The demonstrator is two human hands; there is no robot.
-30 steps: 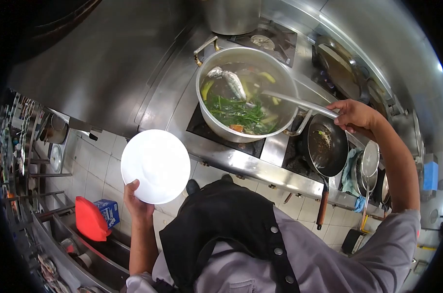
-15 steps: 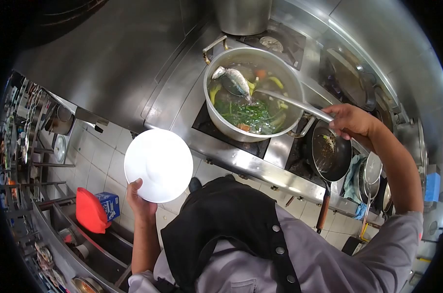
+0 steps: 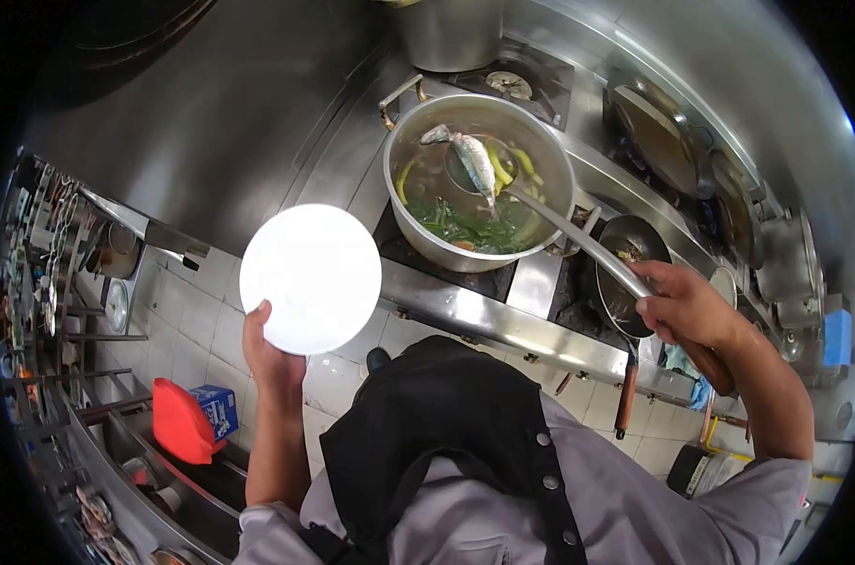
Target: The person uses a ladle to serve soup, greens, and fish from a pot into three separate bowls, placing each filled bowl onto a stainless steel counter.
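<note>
My left hand (image 3: 275,356) is closed on the near rim of a white plate (image 3: 312,278), with the thumb on top. The plate bears nothing and stays left of the stove's front edge. My right hand (image 3: 686,306) grips the long metal handle of a ladle (image 3: 578,235). In the ladle's bowl lies a silvery fish (image 3: 473,165), its tail sticking out over the far side. Both are inside a big two-handled pot (image 3: 418,235) of broth. Leafy greens (image 3: 465,224) float near its front wall, and yellow-green pepper-like pieces (image 3: 522,162) sit behind the fish.
A dark frying pan (image 3: 616,297) with a wooden handle sits on the burner right of the pot. Behind stands a tall steel pot (image 3: 451,38). More pans (image 3: 655,132) line the back right. At lower left are a red object (image 3: 183,422) and a blue box (image 3: 217,410).
The plate has risen in view and tilted a little. My right hand has moved lower and rightward, showing more of the ladle's handle. The fish in the ladle sits slightly farther right.
</note>
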